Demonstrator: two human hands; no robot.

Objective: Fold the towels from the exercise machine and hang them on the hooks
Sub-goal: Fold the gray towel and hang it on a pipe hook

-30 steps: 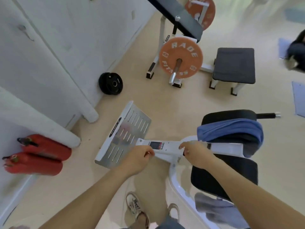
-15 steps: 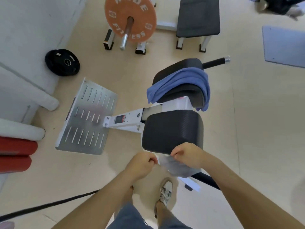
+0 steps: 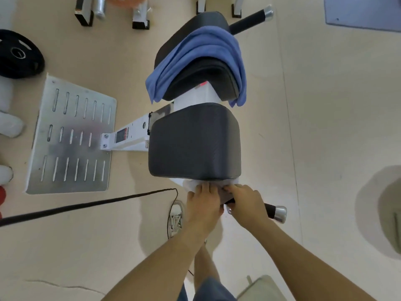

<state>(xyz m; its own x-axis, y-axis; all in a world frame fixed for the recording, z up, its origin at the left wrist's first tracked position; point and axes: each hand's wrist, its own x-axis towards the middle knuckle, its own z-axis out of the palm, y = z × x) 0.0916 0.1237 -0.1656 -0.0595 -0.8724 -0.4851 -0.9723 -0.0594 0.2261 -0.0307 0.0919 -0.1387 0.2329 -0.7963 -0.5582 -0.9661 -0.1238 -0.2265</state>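
A blue towel (image 3: 201, 51) lies draped over the far black pad (image 3: 195, 25) of the exercise machine. A pale grey-white towel (image 3: 191, 184) bunches at the near edge of the closer black pad (image 3: 195, 140), mostly hidden under my hands. My left hand (image 3: 202, 203) holds this towel from the left with its fingers over the cloth. My right hand (image 3: 245, 199) pinches it from the right, just above the machine's black handle bar (image 3: 275, 211). No hooks are in view.
The machine's slotted metal footplate (image 3: 69, 135) lies on the floor at left, joined by a white beam (image 3: 130, 137). A black cable (image 3: 86, 205) runs across the floor toward my shoe (image 3: 175, 218). A black weight plate (image 3: 19, 55) sits far left, a blue mat (image 3: 364, 11) top right.
I have stepped round to the near end of the machine. Both hands left the white beam, came to the pale towel under the near pad and now hold it close together.
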